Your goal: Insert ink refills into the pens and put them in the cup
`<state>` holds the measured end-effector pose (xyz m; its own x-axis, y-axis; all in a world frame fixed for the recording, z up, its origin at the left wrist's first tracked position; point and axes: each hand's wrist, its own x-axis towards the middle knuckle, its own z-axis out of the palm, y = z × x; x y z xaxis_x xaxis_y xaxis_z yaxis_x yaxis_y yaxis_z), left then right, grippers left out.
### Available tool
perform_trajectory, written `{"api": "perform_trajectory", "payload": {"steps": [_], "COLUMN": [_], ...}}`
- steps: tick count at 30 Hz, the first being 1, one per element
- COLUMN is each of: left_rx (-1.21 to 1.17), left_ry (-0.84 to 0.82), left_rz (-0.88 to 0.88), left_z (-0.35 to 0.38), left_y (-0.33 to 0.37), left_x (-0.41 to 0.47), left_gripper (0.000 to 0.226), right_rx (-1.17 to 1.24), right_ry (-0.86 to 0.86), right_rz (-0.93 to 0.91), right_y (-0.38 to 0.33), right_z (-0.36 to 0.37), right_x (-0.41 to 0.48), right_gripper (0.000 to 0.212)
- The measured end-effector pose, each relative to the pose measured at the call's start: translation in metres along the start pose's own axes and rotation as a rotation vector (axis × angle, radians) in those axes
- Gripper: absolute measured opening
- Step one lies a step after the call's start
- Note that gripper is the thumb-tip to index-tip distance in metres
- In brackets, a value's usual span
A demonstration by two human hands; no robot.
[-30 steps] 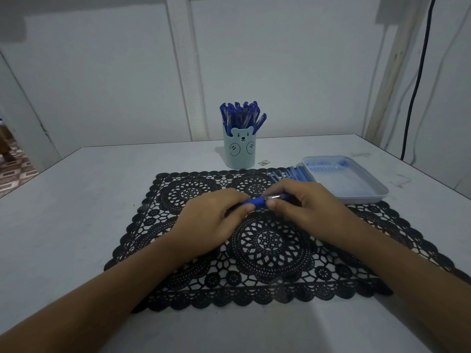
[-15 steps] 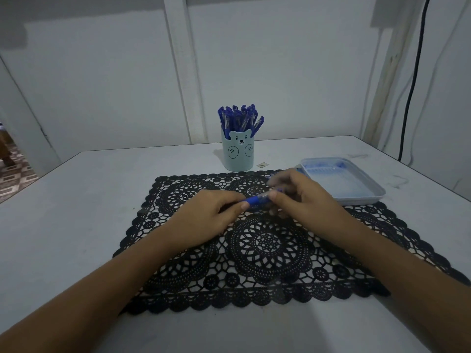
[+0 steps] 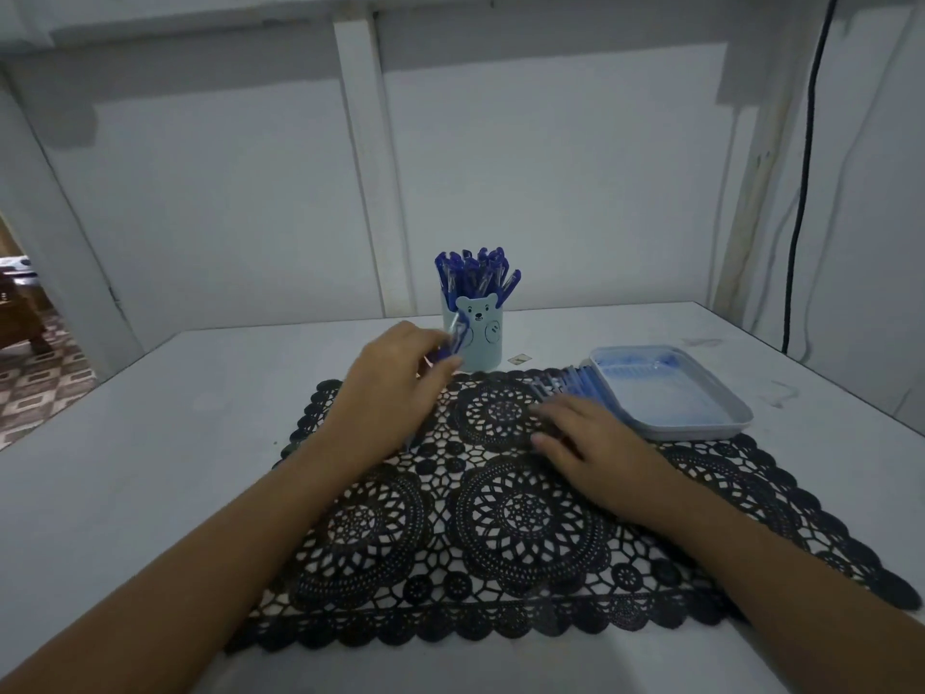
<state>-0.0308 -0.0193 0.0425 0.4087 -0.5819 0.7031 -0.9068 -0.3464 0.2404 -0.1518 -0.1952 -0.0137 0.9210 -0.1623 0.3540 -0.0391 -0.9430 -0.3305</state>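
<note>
- Head view: your left hand [image 3: 390,393] pinches a blurred blue pen [image 3: 453,343] just in front of the bear cup [image 3: 475,338], which is crowded with pens.
- Your right hand [image 3: 595,443] lies flat, fingers relaxed and holding nothing, on the lace mat [image 3: 500,518] near loose blue pen parts [image 3: 565,383] beside the tray [image 3: 701,423].

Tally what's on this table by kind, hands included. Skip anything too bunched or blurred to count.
Cup: 1
Tray: 1
Mat: 1
Hands: 2 (left hand, right hand)
Pen, held by the left hand: 1
Total: 6
Not counted: pens in cup and the pile beside the tray, too crowded and blurred.
</note>
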Motion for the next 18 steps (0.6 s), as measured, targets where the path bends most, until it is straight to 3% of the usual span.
{"api": "perform_trajectory", "payload": {"steps": [4,9,18], "left_rx": [-0.230,-0.354,-0.202], "left_ry": [0.152,0.282,0.124], "left_rz": [-0.241,-0.272,-0.228], "left_z": [-0.016,-0.016,0.030], "left_y": [-0.005,-0.017,-0.027], "left_x": [0.064,0.145,0.171], "left_gripper": [0.041,0.047,0.033], "right_rx": [-0.144,-0.129,-0.122], "right_ry": [-0.130,-0.121,-0.111], "right_rz": [-0.003,-0.018,-0.035], "right_y": [0.003,0.005,0.007], "right_z": [0.009,0.009,0.010], "right_x": [0.001,0.000,0.000], "right_gripper": [0.046,0.045,0.044]}}
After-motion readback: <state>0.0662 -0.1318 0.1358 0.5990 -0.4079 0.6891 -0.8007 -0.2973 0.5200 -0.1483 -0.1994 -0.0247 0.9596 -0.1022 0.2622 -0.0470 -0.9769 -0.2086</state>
